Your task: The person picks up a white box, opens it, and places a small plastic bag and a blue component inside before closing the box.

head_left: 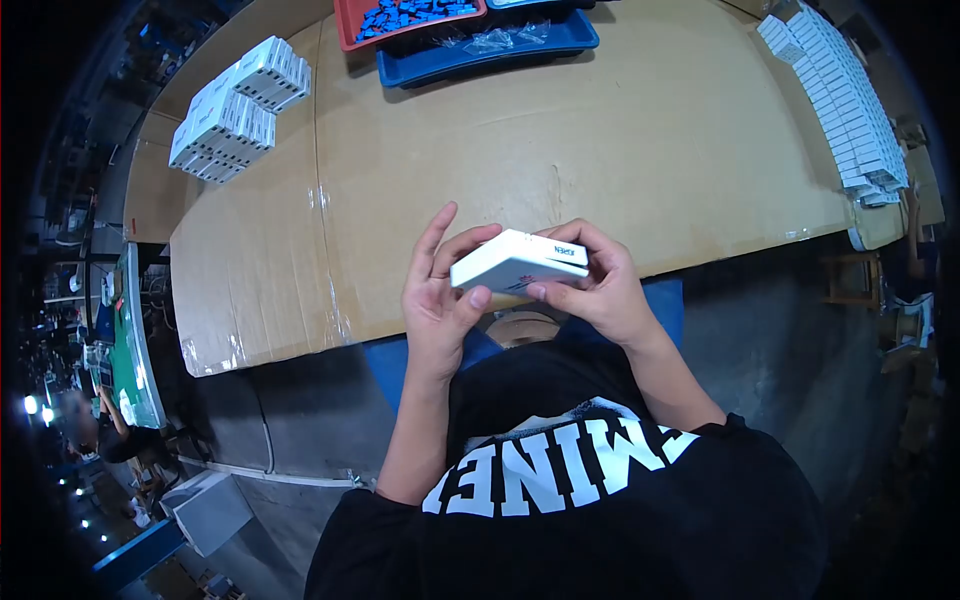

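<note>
A small white box (515,264) with dark lettering on its near end is held over the front edge of the cardboard-covered table. My right hand (612,285) grips its right end, thumb underneath on the near face and fingers behind. At the box's left corner, my left hand (440,295) pinches with the thumb in front and bent fingers behind, while its index finger sticks up. A dark slit runs along the right end of the box, below the lettered flap. Anything inside the box is hidden.
Stacked white boxes (222,120) stand at the table's left. Long rows of similar white boxes (838,100) line the right edge. At the back, a red tray (350,30) holds blue pieces beside a blue tray (400,72) with clear plastic. Another person (130,440) is far left.
</note>
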A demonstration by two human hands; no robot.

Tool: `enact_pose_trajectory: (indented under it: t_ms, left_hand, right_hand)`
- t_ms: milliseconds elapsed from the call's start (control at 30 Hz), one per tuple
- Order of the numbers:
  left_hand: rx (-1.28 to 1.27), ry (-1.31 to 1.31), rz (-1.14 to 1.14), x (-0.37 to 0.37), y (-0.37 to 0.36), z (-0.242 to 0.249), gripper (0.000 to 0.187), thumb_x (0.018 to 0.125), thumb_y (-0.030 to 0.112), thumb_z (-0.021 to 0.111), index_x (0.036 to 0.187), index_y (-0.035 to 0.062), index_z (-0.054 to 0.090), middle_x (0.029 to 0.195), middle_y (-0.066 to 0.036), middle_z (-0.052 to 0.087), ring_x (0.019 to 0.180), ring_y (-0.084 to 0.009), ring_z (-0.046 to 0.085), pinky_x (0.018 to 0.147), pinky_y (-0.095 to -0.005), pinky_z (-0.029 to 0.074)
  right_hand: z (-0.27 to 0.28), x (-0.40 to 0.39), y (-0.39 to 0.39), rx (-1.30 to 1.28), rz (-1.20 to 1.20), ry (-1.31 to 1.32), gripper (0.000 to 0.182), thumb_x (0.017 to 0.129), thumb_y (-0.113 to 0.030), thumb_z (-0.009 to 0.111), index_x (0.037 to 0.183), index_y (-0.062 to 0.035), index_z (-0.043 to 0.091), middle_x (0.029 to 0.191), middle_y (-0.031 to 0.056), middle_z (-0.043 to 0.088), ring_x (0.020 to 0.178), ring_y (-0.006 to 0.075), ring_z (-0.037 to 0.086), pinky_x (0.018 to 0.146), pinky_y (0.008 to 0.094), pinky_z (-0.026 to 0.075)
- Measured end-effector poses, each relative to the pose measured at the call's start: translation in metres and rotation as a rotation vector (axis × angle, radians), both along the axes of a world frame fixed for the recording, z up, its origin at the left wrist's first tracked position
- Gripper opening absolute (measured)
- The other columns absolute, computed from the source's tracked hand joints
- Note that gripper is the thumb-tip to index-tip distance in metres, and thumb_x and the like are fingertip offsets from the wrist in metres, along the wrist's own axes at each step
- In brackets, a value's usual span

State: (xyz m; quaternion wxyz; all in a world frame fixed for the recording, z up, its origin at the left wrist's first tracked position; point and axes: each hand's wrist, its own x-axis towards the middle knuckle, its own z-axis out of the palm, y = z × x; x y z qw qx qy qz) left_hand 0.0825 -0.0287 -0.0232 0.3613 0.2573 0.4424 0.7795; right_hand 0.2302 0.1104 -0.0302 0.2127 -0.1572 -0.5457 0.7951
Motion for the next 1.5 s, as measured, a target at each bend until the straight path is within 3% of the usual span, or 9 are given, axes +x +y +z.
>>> enact_pose_trajectory:
  t_ms: [67,133,267,367,467,667,833,1033,1500]
  left_hand:
    - [-0.038,0.125,-0.024,-0.01,-0.004,-0.006,0.077,0.088,0.019,0.083,0.152,-0.0016,0.045,0.133,-0.016,0.064,0.123,-0.0205,0.06,0.107,-0.0376,0.047]
    - [-0.082,0.246,-0.046,-0.012,-0.008,-0.004,0.08,0.087,0.017,0.084,0.153,-0.0014,0.043,0.134,-0.016,0.063,0.123,-0.0203,0.06,0.107,-0.0368,0.047]
    - [-0.235,0.266,-0.127,0.002,-0.007,0.001,0.068,0.088,0.006,0.081,0.147,-0.0038,0.049,0.128,-0.011,0.063,0.119,-0.0175,0.06,0.104,-0.0323,0.048]
    - [-0.131,0.017,-0.052,0.009,-0.003,-0.013,0.049,0.093,0.001,0.076,0.137,-0.0053,0.054,0.125,-0.008,0.063,0.121,-0.0175,0.06,0.106,-0.031,0.047]
    - [-0.18,0.105,-0.043,0.007,-0.004,-0.011,0.05,0.093,0.0,0.075,0.138,-0.005,0.053,0.131,-0.012,0.065,0.125,-0.0183,0.06,0.106,-0.031,0.048]
    - [-0.059,0.137,-0.147,0.004,-0.01,0.001,0.044,0.091,0.0,0.077,0.131,-0.0053,0.061,0.134,-0.021,0.067,0.121,-0.0203,0.065,0.103,-0.0328,0.053]
    - [-0.001,0.137,-0.145,0.006,-0.013,0.0,0.042,0.088,0.0,0.078,0.127,-0.0041,0.064,0.129,-0.019,0.07,0.117,-0.0203,0.068,0.101,-0.0327,0.055]
    - [-0.004,0.165,-0.133,0.007,-0.012,-0.002,0.042,0.086,-0.001,0.08,0.125,-0.0034,0.066,0.127,-0.018,0.071,0.117,-0.021,0.068,0.102,-0.034,0.055]
    - [0.034,0.182,-0.155,0.006,-0.008,-0.007,0.041,0.087,-0.002,0.078,0.126,-0.0045,0.066,0.129,-0.02,0.07,0.12,-0.0233,0.067,0.103,-0.0346,0.055]
  right_hand:
    - [0.001,0.001,0.005,-0.003,0.004,-0.031,0.049,0.082,0.002,0.082,0.125,-0.0007,0.06,0.118,0.0084,0.069,0.112,0.0143,0.064,0.102,0.0326,0.05]
    - [0.007,0.0,0.008,0.271,-0.054,-0.036,0.05,0.083,0.0,0.083,0.127,-0.0009,0.059,0.111,0.0073,0.07,0.107,0.013,0.066,0.097,0.0296,0.051]
    - [0.012,0.0,0.003,0.093,-0.081,-0.033,0.055,0.082,-0.003,0.085,0.13,-0.0003,0.058,0.11,0.0084,0.07,0.104,0.0133,0.067,0.091,0.0258,0.053]
    - [0.002,-0.001,-0.003,-0.024,-0.141,0.024,0.045,0.087,-0.006,0.083,0.126,0.0026,0.062,0.108,0.0082,0.07,0.103,0.013,0.066,0.092,0.028,0.054]
    - [-0.003,0.004,-0.002,-0.082,-0.132,0.063,0.033,0.093,-0.008,0.078,0.121,0.0042,0.065,0.108,0.0073,0.07,0.103,0.0121,0.066,0.093,0.028,0.054]
    - [0.002,0.009,-0.002,0.144,-0.049,0.092,0.034,0.09,-0.006,0.08,0.12,0.0035,0.067,0.111,0.0075,0.072,0.104,0.0142,0.067,0.091,0.0292,0.054]
    - [0.006,0.01,0.004,0.379,-0.016,0.146,0.041,0.082,-0.006,0.087,0.117,0.0063,0.069,0.112,0.0164,0.073,0.104,0.0209,0.069,0.091,0.0311,0.054]
    - [0.005,0.007,0.004,0.359,-0.059,0.161,0.039,0.077,-0.004,0.088,0.112,0.0024,0.072,0.106,0.012,0.076,0.099,0.0191,0.072,0.088,0.0303,0.054]
    - [-0.003,0.007,0.005,0.366,-0.076,0.185,0.036,0.078,-0.004,0.087,0.11,0.0026,0.073,0.105,0.013,0.076,0.096,0.0197,0.072,0.087,0.0305,0.054]
